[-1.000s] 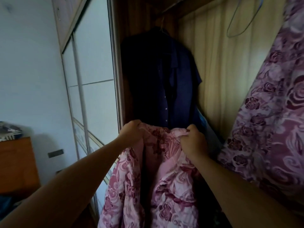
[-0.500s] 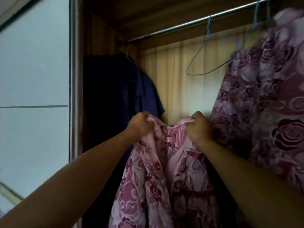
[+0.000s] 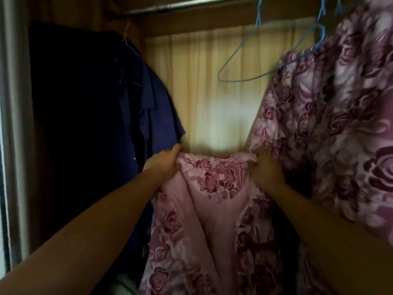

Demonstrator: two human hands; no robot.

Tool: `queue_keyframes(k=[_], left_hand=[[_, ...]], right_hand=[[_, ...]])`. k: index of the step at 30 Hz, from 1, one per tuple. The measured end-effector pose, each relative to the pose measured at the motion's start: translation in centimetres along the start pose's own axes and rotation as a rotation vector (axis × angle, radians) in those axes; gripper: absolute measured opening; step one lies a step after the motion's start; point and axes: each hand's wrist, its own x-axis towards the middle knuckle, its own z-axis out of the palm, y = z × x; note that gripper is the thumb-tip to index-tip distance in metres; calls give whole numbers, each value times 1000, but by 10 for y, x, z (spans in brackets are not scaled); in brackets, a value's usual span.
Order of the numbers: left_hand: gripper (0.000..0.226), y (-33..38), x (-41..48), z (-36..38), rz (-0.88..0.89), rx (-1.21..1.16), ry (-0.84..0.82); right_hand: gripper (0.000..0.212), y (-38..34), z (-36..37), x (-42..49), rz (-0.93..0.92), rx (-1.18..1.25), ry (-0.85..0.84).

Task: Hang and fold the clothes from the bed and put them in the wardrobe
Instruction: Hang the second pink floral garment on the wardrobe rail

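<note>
I hold a pink garment with a dark rose print (image 3: pixel 212 209) up inside the wardrobe. My left hand (image 3: pixel 163 165) grips its top edge on the left and my right hand (image 3: pixel 265 169) grips the top edge on the right, the cloth stretched between them and hanging down. An empty blue wire hanger (image 3: pixel 251 67) hangs from the rail (image 3: pixel 191 5) above, up and right of the garment. A second rose-print garment (image 3: pixel 340 116) hangs on a blue hanger at the right, touching my right hand.
A dark blue shirt (image 3: pixel 119 116) hangs at the left of the rail. The wardrobe's light wooden back wall (image 3: pixel 212 99) shows between the hung clothes. The sliding door frame (image 3: pixel 14 145) runs down the left edge.
My view has swung right and up into the wardrobe. Both hands have pulled apart, spreading the garment's top edge wide, and lifted it toward the rail.
</note>
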Motion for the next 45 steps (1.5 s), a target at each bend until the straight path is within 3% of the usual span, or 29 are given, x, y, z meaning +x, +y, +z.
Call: queue_keyframes(k=[5,9,13,17,22,26,29,35,42,43,45], left_hand=[[54,-14,-53,82,2,177,-334],[53,-24,-86,127,-31,226,-518],[60,-36,-101,147,-118,95,-565],[66,-37,-98,132,-123,56,-577],[56,-14,-72,71,-75,-162,-464],[50,15,-42,13,-17,-243,-407],[49,35,-18,-32,49,-281,-333],[49,70,10,-108,168,-321,-110],[48,86,26,-150,271,-316,4],[48,85,28,-152,277,-314,16],[50,83,31,-155,297,-301,54]], right_hand=[[47,47,63,-73,49,-51,-193],[47,83,101,-112,66,-160,-415],[49,92,110,-123,98,-303,-560],[72,86,96,-108,153,-221,-642],[37,22,42,-69,17,-149,-763],[36,-21,-10,-30,-24,-185,-673],[44,-54,-62,-7,2,-139,-503],[61,-87,-133,27,121,224,3],[100,-109,-178,62,155,707,387],[99,-111,-184,71,152,737,410],[76,-133,-202,66,133,787,399]])
